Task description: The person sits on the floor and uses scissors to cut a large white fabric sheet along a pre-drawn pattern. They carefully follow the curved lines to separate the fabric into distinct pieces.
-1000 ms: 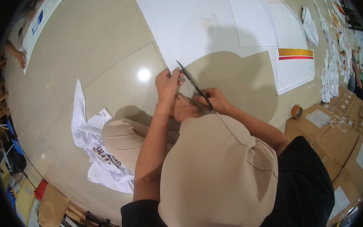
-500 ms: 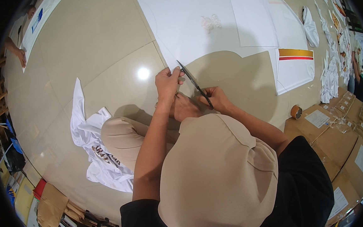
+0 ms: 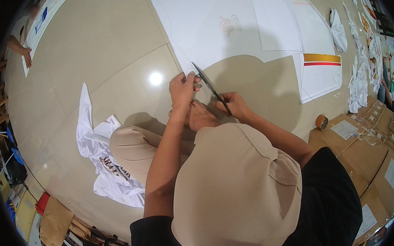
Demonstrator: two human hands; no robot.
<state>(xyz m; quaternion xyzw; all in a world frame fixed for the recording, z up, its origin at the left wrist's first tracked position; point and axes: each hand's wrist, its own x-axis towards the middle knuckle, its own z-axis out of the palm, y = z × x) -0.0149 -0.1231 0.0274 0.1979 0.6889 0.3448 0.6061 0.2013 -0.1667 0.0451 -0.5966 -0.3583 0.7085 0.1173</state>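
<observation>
glossy beige tiles [image 3: 98,61] spread beneath the seated person. nearest, beside the left knee [image 3: 130,145], one crumpled white cloth [image 3: 92,143] bore dark lettering, broken up by folds. at the right, brown cartons [image 3: 366,157] carried at least three large white labels [image 3: 344,129], their print too small to read; one roll of tape [image 3: 322,122] lay beside them. the right hand [image 3: 234,106] was curled around the handles of one pair of scissors [image 3: 209,84]; i could not tell whether the blades were parted. the left hand [image 3: 181,90], fingers nearly closed, pinched the near corner of one large white sheet [image 3: 196,33], the scissors' tip lying over the sheet close by. one pale figure [image 3: 230,25] marked that sheet. beyond to the right, one white panel [image 3: 321,81] showed one gold and one red stripe. at far upper left, another person's hand [image 3: 27,56] touched a white piece [image 3: 54,10] with a blue mark.
</observation>
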